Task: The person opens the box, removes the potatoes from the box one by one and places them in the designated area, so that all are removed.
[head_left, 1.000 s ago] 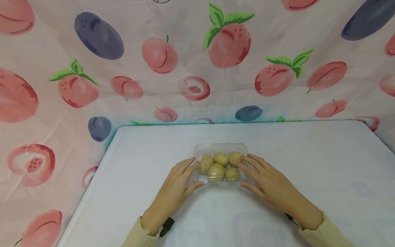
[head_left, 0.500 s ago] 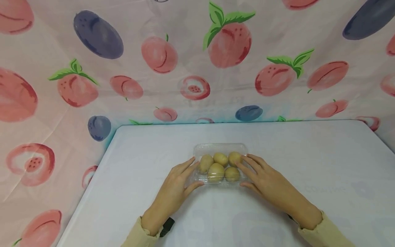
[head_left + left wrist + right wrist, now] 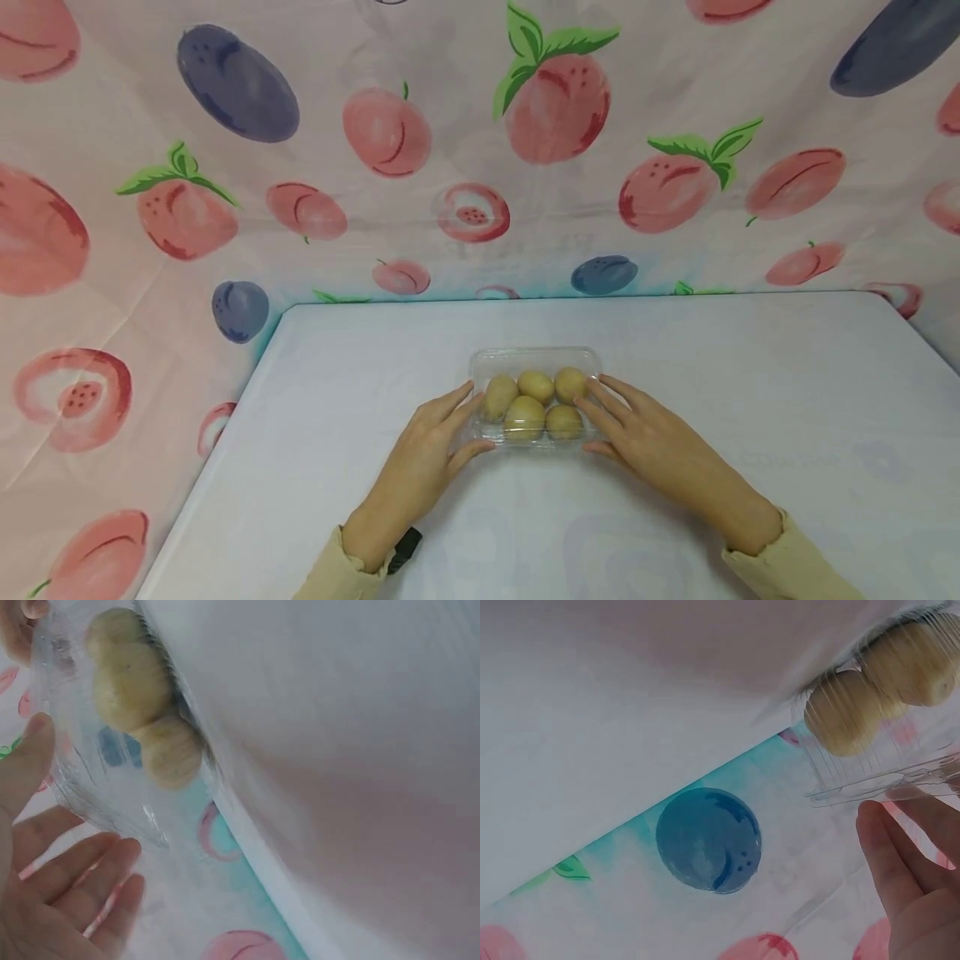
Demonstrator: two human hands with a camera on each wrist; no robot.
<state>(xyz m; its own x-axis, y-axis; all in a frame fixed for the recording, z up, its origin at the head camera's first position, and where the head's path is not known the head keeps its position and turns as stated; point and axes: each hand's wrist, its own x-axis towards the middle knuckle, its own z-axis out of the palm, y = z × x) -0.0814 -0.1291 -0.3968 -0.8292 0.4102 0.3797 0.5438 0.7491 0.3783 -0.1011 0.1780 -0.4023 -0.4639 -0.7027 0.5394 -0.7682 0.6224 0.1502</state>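
Observation:
A clear plastic clamshell box lies on the table with several round, yellowish-brown fruits or potatoes inside. My left hand is at its left end, thumb by the near corner and fingers spread along the side. In the left wrist view, that thumb tip meets the rim, and the other fingers extend past the box's end. On the opposite side, my right hand has its fingertips over the right end and its thumb at the near edge. In the right wrist view, its nearly straight fingers are right at the rim.
The white table runs back to a fruit-printed cloth backdrop, which also covers the left side. A black band circles the left wrist. Light beige sleeves reach in from the near edge.

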